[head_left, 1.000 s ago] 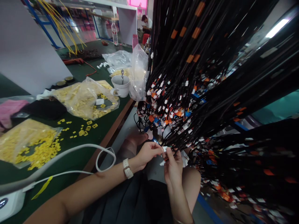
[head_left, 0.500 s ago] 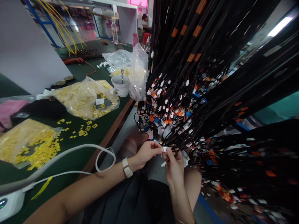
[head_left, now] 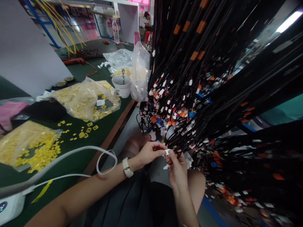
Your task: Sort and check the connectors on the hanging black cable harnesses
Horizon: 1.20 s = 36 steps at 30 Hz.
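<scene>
A small white plug connector [head_left: 167,152] is held up in front of my knees, with black cable running off behind it. My right hand [head_left: 178,168] grips it between thumb and fingers. From the other side my left hand [head_left: 150,154], with a white watch at its wrist, pinches at the connector's near end. Whether a tiny part sits between the left fingertips is too small to tell. Below the right fingers another white connector [head_left: 166,166] dangles. Behind both hands hangs a thick bundle of black cables [head_left: 175,63] ending in white, orange and blue connectors.
On the green bench [head_left: 94,135] to the left lie bags of small yellow parts [head_left: 87,97] and loose yellow pieces [head_left: 47,154]. A white mug [head_left: 121,86] with a spoon stands near its edge. A white cord [head_left: 71,154] loops over the edge. A person [head_left: 148,23] sits far back.
My left hand has shifted very slightly, its forefinger now lying further over the connector. The right hand keeps its grip almost unmoved.
</scene>
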Available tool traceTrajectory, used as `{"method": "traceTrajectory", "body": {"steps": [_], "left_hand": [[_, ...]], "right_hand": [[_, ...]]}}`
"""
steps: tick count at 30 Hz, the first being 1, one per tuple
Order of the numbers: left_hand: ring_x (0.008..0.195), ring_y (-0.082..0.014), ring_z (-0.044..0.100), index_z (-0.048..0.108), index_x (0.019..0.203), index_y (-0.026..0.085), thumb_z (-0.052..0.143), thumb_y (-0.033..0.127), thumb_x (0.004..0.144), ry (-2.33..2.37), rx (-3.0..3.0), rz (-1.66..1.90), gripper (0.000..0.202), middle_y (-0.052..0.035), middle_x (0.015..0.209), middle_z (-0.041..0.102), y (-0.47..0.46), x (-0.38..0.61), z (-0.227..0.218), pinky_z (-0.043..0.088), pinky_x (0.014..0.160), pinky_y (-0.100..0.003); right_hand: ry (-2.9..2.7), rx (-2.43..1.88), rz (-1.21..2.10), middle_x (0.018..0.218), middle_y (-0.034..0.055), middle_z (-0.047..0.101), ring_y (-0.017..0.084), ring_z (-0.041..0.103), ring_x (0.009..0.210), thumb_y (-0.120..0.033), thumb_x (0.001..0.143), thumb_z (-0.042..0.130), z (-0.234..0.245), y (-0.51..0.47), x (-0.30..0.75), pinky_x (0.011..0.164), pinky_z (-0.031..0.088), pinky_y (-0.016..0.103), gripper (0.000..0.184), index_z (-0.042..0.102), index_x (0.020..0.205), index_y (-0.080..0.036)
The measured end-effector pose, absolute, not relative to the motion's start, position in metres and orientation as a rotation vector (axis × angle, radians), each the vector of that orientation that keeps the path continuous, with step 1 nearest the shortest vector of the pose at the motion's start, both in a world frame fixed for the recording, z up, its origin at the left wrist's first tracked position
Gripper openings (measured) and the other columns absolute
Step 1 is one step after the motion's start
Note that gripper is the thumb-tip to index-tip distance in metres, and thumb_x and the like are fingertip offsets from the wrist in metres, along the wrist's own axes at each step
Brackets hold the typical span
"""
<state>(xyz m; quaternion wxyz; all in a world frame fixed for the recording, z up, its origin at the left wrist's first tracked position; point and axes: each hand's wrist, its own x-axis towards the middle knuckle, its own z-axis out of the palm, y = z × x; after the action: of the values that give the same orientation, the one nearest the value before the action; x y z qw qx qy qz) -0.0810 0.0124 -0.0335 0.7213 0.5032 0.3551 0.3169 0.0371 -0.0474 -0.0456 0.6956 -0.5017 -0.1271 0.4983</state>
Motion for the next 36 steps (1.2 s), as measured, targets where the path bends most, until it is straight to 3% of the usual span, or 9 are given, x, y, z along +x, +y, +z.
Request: {"method": "traceTrajectory", "body": {"steps": [7, 18, 26, 32, 36], "left_hand": [[0.075, -0.0135, 0.057, 0.065, 0.083, 0.01, 0.068, 0.029, 0.068, 0.841, 1.107, 0.732, 0.024, -0.0066, 0.082, 0.065, 0.012, -0.078, -0.039, 0.043, 0.072, -0.024], [0.057, -0.0079, 0.049, 0.064, 0.074, 0.009, 0.068, 0.03, 0.065, 0.998, 0.987, 0.634, 0.023, -0.0015, 0.063, 0.058, 0.01, -0.077, -0.037, 0.034, 0.055, -0.02], [0.054, -0.0069, 0.047, 0.059, 0.067, 0.01, 0.068, 0.031, 0.063, 0.961, 0.94, 0.596, 0.023, 0.0003, 0.059, 0.054, 0.011, -0.077, -0.033, 0.034, 0.053, -0.02], [0.053, -0.0069, 0.048, 0.052, 0.061, 0.012, 0.064, 0.02, 0.063, 0.961, 0.949, 0.714, 0.015, 0.0013, 0.056, 0.053, 0.01, -0.075, -0.036, 0.035, 0.053, -0.019], [0.054, -0.006, 0.048, 0.058, 0.07, 0.01, 0.068, 0.02, 0.062, 0.891, 0.887, 0.743, 0.016, 0.0011, 0.061, 0.054, 0.011, -0.076, -0.031, 0.038, 0.054, -0.02]], "right_hand": [[-0.358, -1.202, 1.23, 0.086, 0.0006, 0.064, 0.013, 0.06, 0.078, -0.025, 0.061, 0.078, -0.037, -0.043, 0.047, 0.067, 0.05, 0.023, 0.038, 0.06, 0.094, -0.021], [-0.511, -1.29, 1.131, 0.086, -0.0001, 0.063, 0.012, 0.058, 0.078, -0.029, 0.064, 0.075, -0.047, -0.042, 0.047, 0.065, 0.046, 0.022, 0.036, 0.058, 0.095, -0.02], [-0.457, -1.189, 1.129, 0.083, -0.0003, 0.063, 0.012, 0.058, 0.073, -0.028, 0.063, 0.076, -0.044, -0.041, 0.04, 0.067, 0.046, 0.025, 0.034, 0.059, 0.091, -0.02], [-0.398, -1.089, 1.189, 0.08, -0.0019, 0.064, 0.009, 0.058, 0.069, -0.023, 0.064, 0.076, -0.044, -0.042, 0.036, 0.066, 0.047, 0.021, 0.03, 0.061, 0.09, -0.02], [-0.252, -1.0, 1.262, 0.081, -0.0023, 0.066, 0.01, 0.061, 0.073, -0.02, 0.061, 0.077, -0.044, -0.041, 0.038, 0.069, 0.049, 0.021, 0.034, 0.062, 0.092, -0.022]]}}
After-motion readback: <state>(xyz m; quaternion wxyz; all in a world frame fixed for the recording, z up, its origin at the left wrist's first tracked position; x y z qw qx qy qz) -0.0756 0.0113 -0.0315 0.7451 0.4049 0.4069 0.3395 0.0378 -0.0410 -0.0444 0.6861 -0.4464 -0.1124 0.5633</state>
